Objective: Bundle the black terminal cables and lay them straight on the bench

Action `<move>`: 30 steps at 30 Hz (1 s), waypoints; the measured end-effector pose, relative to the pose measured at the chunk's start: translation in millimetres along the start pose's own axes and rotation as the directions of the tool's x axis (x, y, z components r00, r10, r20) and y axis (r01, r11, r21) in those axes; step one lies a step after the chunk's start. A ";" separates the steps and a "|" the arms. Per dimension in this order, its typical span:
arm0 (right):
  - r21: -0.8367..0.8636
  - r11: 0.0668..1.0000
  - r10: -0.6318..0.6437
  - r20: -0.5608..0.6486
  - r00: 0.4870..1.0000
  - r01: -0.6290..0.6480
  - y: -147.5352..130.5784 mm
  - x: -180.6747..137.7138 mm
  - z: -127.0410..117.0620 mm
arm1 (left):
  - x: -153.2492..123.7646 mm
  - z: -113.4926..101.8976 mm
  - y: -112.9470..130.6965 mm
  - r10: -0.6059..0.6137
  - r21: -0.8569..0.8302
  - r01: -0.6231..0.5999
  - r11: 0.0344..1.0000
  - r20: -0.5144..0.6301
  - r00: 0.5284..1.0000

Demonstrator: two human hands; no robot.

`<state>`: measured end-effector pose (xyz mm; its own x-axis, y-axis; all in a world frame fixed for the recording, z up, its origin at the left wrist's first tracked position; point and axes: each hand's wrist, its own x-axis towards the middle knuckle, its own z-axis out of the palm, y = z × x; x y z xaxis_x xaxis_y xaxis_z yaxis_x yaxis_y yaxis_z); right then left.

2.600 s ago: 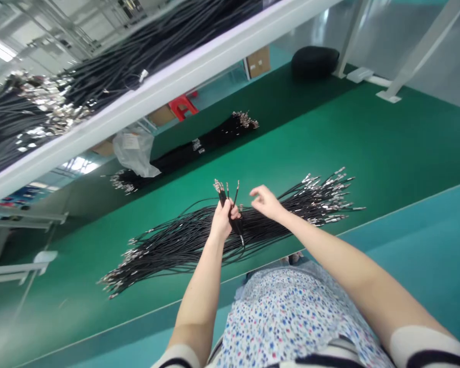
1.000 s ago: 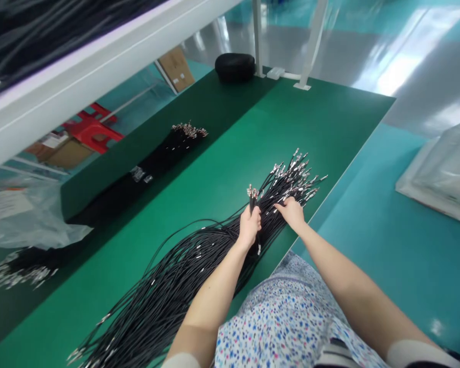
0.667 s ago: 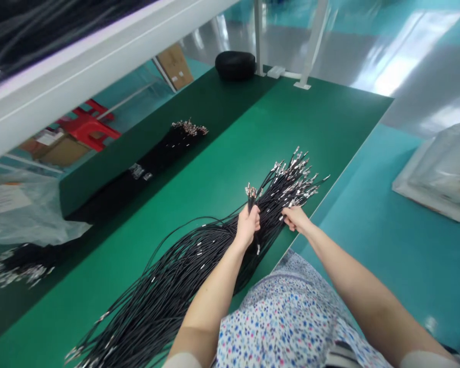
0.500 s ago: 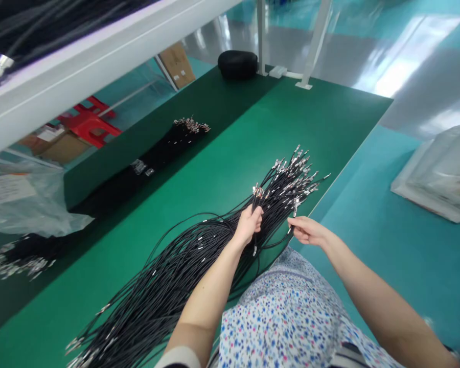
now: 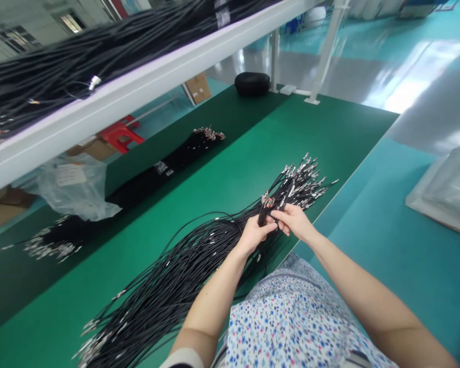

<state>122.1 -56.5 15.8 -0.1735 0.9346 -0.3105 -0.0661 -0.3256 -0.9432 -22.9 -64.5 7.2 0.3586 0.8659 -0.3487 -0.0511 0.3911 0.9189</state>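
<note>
A long pile of black cables with silvery metal ends lies on the green table in front of me. My left hand is closed around a small bunch of cables, its coppery and silver tips poking up above the thumb. Right beside it, my right hand pinches a black cable with a silvery end. The fingertips of both hands meet or nearly meet. Behind them, the loose connector ends of the pile fan out towards the table's right edge.
A second cable bundle lies along the table's far side, partly under a clear plastic bag. Above it runs a white shelf loaded with more black cables. A black case sits by the white posts at the far end.
My right hand has moved left and inward with a cable, up against my left hand. The left hand keeps its bunch. The camera view has shifted, showing more of the upper shelf.
</note>
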 end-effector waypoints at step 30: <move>-0.452 0.891 0.172 0.404 0.898 0.033 18.7 -2.3 22.2 | -0.7 -36.1 21.1 0.118 -0.226 -0.157 0.961 -0.180 0.977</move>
<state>99.4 -67.9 1.5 -0.5646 0.7255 -0.3936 0.3799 -0.1949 -0.9043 -57.9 -45.6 20.1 0.1768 0.9478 -0.2655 -0.3159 0.3101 0.8967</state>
